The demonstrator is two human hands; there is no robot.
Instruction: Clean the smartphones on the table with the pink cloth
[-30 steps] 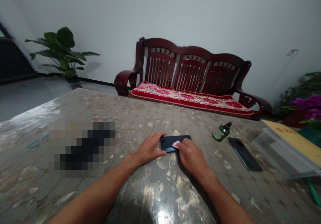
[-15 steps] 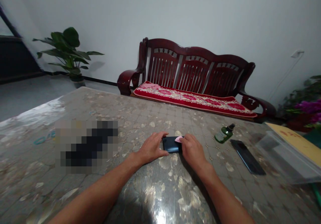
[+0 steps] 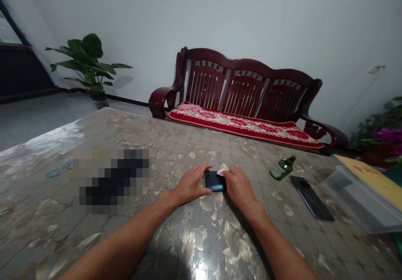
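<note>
A flat, dark rectangular device [image 3: 215, 183] with a bluish sheen lies on the table in front of me; its exact kind I cannot tell. My left hand [image 3: 194, 181] grips it at the left end, thumb on the near edge and fingers on the far edge. A small pink cloth [image 3: 221, 172] is pinched between the fingers of my right hand [image 3: 240, 186], pressed against the upper right part of the device. The right hand covers the device's right end.
A green spray bottle [image 3: 282, 168] and a dark phone [image 3: 311, 198] lie to the right, beside a clear plastic box [image 3: 354, 198] topped by a yellow sheet [image 3: 372, 171]. Teal hair ties [image 3: 52, 173] and a pixelated dark patch are at left. A wooden bench [image 3: 245, 87] stands beyond the table [image 3: 150, 146].
My right hand and the pink cloth have shifted slightly left on the device. The left hand keeps its hold. The whole view has moved a little.
</note>
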